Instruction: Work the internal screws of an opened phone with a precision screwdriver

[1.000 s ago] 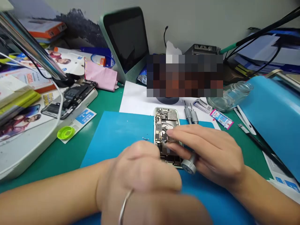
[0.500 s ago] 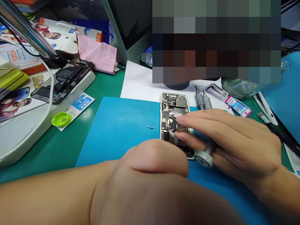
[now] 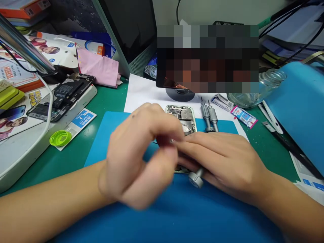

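An opened phone point(image 3: 186, 116) lies on the blue mat with its inner boards exposed; both hands cover its middle and lower part. Above its left side is my left hand point(image 3: 141, 152), thumb and fingers curled together and slightly blurred. Its fingertips meet those of my right hand, and a tiny bright speck shows there, too small to name. My right hand point(image 3: 227, 162) rests over the phone's right side, index and middle fingers stretched forward. Tucked under its palm is a grey screwdriver point(image 3: 196, 179), its round cap pointing toward me.
Two grey screwdrivers point(image 3: 209, 114) lie behind my right hand. A glass jar point(image 3: 250, 92), small packets point(image 3: 244, 116) and white tweezers point(image 3: 270, 116) are at the right. Leftward, another opened phone point(image 3: 63, 96) rests on a white lamp base point(image 3: 15, 152), near a green cap point(image 3: 60, 137).
My left hand has lifted from in front of the phone and swung over it, fingers now meeting my right fingertips. The right fingers have drawn together. The view has tilted up and shifted right.
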Demonstrator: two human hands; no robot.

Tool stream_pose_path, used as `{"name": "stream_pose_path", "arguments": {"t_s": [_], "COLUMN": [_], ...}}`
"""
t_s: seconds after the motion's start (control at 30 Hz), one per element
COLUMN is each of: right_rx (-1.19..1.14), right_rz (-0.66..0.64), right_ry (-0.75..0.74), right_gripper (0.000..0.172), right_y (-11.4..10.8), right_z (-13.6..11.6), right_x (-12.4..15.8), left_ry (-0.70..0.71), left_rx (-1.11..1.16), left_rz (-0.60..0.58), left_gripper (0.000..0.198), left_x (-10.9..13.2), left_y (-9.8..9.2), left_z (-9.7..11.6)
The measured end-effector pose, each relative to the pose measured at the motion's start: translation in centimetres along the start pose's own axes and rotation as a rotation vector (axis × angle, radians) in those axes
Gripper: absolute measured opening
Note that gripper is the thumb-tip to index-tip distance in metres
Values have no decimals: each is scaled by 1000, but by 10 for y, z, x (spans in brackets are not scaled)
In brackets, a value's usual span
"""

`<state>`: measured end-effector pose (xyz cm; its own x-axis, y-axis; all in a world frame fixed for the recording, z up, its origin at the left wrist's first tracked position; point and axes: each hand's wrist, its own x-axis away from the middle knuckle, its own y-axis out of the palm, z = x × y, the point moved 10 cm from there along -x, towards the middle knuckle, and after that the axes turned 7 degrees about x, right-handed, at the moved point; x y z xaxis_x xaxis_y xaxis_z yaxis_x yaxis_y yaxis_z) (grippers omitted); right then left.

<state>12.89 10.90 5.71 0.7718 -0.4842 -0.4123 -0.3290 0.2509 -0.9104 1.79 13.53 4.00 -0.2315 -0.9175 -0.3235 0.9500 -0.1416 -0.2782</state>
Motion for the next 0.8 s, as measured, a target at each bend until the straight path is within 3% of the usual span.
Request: {"name": "stream_pose_path", "arguments": {"t_s": [0.07,0.13,0.43,0.63,0.8], "right_rx": [-23,-37,-65,-75,-59], "right_rz": [-23,-47,-40,-30,-14], "right_ry": [15,28,40,28,18], "right_gripper": [21,16,19,24,38], "right_y": [3,7,14,11,6], "right_z": [0,0,0,-1,-2], "right_x": [0,1,2,2,-3], "left_ry": [121,152,77,89,282], "left_rx": [33,17,40,-37,-208], "left_rz": [79,92,39,-31,-181], "left_gripper": [15,17,18,17,16], "left_x": [-6,-11,-21,-23,-4], "left_y": [-7,-8,-1,7,24], "left_z": [7,7,-2,1,27]}}
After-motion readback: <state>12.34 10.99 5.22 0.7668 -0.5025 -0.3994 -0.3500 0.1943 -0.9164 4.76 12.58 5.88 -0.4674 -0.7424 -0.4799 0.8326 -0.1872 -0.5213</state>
